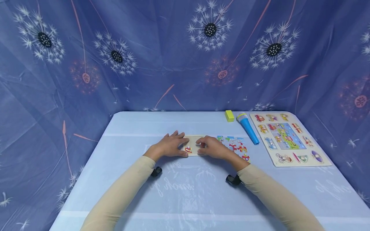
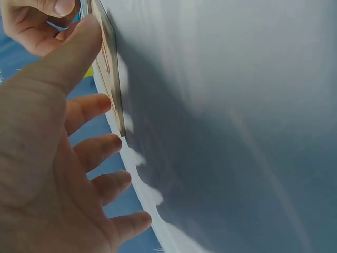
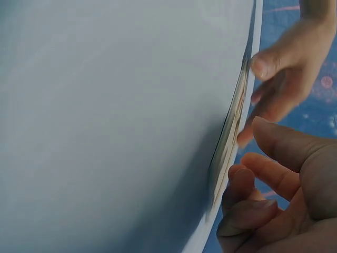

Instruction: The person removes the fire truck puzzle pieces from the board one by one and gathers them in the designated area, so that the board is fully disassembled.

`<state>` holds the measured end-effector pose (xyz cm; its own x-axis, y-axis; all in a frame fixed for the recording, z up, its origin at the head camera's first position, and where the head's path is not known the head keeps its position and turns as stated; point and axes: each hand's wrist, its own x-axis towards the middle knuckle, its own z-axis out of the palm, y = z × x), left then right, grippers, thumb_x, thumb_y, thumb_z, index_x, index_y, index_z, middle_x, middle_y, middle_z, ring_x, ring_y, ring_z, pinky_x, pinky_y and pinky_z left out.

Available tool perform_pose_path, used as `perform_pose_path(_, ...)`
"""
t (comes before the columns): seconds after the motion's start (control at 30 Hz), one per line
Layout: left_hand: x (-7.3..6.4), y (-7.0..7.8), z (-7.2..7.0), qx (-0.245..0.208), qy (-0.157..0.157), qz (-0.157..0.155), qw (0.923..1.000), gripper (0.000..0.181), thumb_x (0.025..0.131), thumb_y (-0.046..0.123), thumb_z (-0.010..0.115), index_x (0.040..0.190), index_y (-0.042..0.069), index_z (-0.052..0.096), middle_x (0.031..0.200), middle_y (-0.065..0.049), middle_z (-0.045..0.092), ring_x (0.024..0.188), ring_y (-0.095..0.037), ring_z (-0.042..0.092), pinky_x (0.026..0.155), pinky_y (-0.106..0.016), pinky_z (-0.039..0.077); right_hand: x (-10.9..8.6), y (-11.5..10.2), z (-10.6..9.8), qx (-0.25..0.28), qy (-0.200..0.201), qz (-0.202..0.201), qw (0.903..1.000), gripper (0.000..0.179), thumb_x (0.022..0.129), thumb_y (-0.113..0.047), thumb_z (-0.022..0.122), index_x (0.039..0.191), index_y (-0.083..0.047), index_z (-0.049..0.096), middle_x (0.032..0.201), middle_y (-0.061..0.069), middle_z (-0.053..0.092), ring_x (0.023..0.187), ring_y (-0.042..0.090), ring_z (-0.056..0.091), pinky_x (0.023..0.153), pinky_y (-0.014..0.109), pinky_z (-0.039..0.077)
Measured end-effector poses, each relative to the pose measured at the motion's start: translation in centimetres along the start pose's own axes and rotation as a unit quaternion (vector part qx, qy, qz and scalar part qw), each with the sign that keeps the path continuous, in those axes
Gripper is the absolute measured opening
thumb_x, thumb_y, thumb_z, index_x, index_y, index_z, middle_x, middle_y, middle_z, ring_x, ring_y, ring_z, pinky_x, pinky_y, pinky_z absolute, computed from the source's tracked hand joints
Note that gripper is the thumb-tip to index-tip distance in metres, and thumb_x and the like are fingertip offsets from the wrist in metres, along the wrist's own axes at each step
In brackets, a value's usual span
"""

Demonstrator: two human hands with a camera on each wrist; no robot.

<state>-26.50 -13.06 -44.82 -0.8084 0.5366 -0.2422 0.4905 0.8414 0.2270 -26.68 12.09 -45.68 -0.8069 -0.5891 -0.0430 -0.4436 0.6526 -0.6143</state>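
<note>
A small pale wooden puzzle tray (image 1: 194, 140) lies on the table between both hands, with a red-and-yellow puzzle piece (image 1: 188, 149) in its left part. My left hand (image 1: 171, 146) rests at the tray's left end, fingers spread and thumb at the near edge. In the left wrist view, the thumb touches the board's edge. Over the tray's right end is my right hand (image 1: 214, 147), its fingers loosely bent and the thumb apart from them. Nothing shows between them in the right wrist view. Beside that hand lie several colourful puzzle pieces (image 1: 240, 149), partly hidden by the wrist.
A large wooden peg puzzle board (image 1: 261, 146) with vehicle pictures lies at the right. Left of it are a blue toy microphone (image 1: 249, 129) and a yellow block (image 1: 229, 116). A blue dandelion-print curtain (image 1: 162, 64) hangs behind the table (image 1: 185, 195).
</note>
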Motion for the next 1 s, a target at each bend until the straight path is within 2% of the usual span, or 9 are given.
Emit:
perform_pose_path(0.17, -0.1, -0.1, -0.2, 0.0, -0.001, 0.004, 1.0, 0.085, 0.087, 0.068, 0.068, 0.157, 0.027, 0.043, 0.168, -0.008, 0.026, 0.156, -0.039, 0.013, 0.119, -0.068, 0.019, 1.1, -1.4, 0.9, -0.015, -0.016, -0.017, 0.9996, 0.045, 0.089, -0.019, 0.077, 0.129, -0.001, 0.067, 0.104, 0.008, 0.065, 0.094, 0.019, 0.059, 0.087, 0.04, 0.05)
perform_pose_path(0.27, -0.1, 0.0, -0.2, -0.009, -0.008, 0.001, 0.9999, 0.084, 0.088, 0.067, 0.068, 0.158, 0.028, 0.042, 0.169, -0.007, 0.024, 0.156, -0.037, 0.011, 0.12, -0.067, 0.017, 1.6, -1.9, 1.4, -0.027, -0.027, -0.01, 0.9992, 0.047, 0.09, -0.02, 0.077, 0.132, -0.001, 0.066, 0.107, 0.008, 0.064, 0.097, 0.019, 0.058, 0.09, 0.04, 0.049)
perform_pose_path(0.57, 0.0, 0.1, 0.0, -0.012, -0.012, -0.014, 0.9998, 0.084, 0.088, 0.066, 0.068, 0.158, 0.03, 0.041, 0.169, -0.004, 0.022, 0.157, -0.034, 0.009, 0.121, -0.065, 0.016, 2.4, -2.6, 2.0, -0.031, -0.052, -0.014, 0.998, 0.047, 0.09, -0.017, 0.077, 0.133, -0.001, 0.066, 0.094, 0.005, 0.058, 0.085, 0.016, 0.048, 0.075, 0.032, 0.041)
perform_pose_path(0.8, -0.2, 0.2, -0.1, -0.015, -0.005, -0.009, 0.9998, 0.082, 0.088, 0.065, 0.07, 0.157, 0.03, 0.043, 0.169, -0.005, 0.024, 0.157, -0.036, 0.01, 0.12, -0.066, 0.016, 2.5, -2.9, 2.1, -0.021, -0.052, 0.001, 0.9984, 0.046, 0.09, -0.016, 0.078, 0.132, -0.002, 0.067, 0.098, 0.005, 0.06, 0.086, 0.016, 0.051, 0.076, 0.032, 0.044)
perform_pose_path(1.0, -0.2, 0.1, 0.0, -0.016, -0.006, -0.01, 0.9998, 0.081, 0.087, 0.064, 0.07, 0.156, 0.03, 0.045, 0.169, -0.005, 0.025, 0.157, -0.036, 0.01, 0.12, -0.067, 0.016, 2.6, -3.0, 2.1, -0.016, -0.044, 0.004, 0.9989, 0.04, 0.086, -0.011, 0.08, 0.124, -0.005, 0.07, 0.099, 0.005, 0.061, 0.089, 0.017, 0.053, 0.08, 0.034, 0.046)
